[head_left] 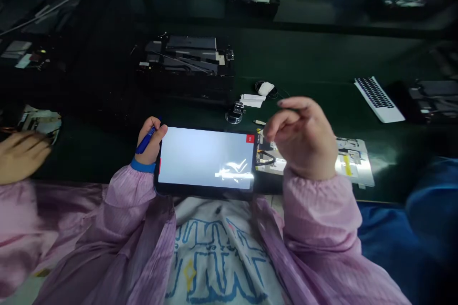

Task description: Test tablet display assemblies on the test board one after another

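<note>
Well, a dark green workbench (pixel 304 52) is stretching across the whole view, and a person in a pink smock (pixel 322 219) is sitting at its near edge, with a white cloth with blue print (pixel 218 262) lying across the lap. Straight ahead, a dark pile of device parts (pixel 186 55) is sitting farther up the bench, while a white laptop keyboard (pixel 377 99) is angling across the far right.

Nearest the person, a tablet (pixel 205 157) is lying flat, its long axis running left to right and its screen glowing pale blue. A red tag (pixel 250 139) is marking the screen's top right corner, though its writing is too small to read. Just right of the tablet, a pale panel with a yellow strip (pixel 354 162) is lying on the bench, with a black cable (pixel 266 158) looping near its left end.

The left hand (pixel 150 140) is resting at the tablet's left edge, its fingers wrapping tightly around a blue pen (pixel 145 140). The right hand (pixel 304 136) is hovering over the panel, its fingers curling narrowly, and blur is hiding whether they are pinching anything. At far left, another person's hand (pixel 21 155) is reaching beside crumpled papers (pixel 41 124). Behind the tablet, a white tissue (pixel 252 100) and a small metal gadget (pixel 235 113) are sitting close together.
</note>
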Motion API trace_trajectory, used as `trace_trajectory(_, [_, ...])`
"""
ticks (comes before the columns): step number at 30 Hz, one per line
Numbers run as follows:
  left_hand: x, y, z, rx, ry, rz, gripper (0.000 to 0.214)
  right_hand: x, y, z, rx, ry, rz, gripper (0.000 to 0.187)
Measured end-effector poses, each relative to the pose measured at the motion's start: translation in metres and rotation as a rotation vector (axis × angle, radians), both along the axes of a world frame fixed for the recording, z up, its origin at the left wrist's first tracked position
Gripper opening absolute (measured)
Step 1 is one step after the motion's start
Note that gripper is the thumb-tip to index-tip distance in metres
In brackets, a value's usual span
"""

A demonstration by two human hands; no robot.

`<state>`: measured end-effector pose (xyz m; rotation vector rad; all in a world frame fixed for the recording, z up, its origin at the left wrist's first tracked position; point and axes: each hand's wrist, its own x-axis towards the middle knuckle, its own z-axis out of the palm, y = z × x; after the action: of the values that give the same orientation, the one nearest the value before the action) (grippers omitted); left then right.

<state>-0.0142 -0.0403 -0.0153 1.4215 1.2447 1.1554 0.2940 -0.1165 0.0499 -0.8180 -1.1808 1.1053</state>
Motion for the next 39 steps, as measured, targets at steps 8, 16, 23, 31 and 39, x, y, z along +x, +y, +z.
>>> trace_trajectory(8, [-0.001,0.002,-0.004,0.018,0.003,-0.01,0.036,0.035,0.058,0.019,-0.305,0.011,-0.237,0.052])
trace_trajectory(16, [0.001,0.0,-0.002,0.025,0.012,0.001,0.044,0.03,0.072,0.022,-0.335,0.154,-0.15,0.049])
trace_trajectory(23, [0.004,-0.001,-0.002,-0.024,-0.044,0.036,0.043,0.019,0.06,0.012,-0.284,0.021,-0.176,0.044])
trace_trajectory(31, [0.005,-0.004,0.002,-0.063,-0.041,0.061,0.032,-0.006,0.048,-0.001,-0.179,0.04,0.005,0.033])
trace_trajectory(39, [0.001,-0.007,0.007,-0.052,0.013,0.058,0.033,-0.039,0.007,-0.002,-0.105,-0.004,0.306,0.035])
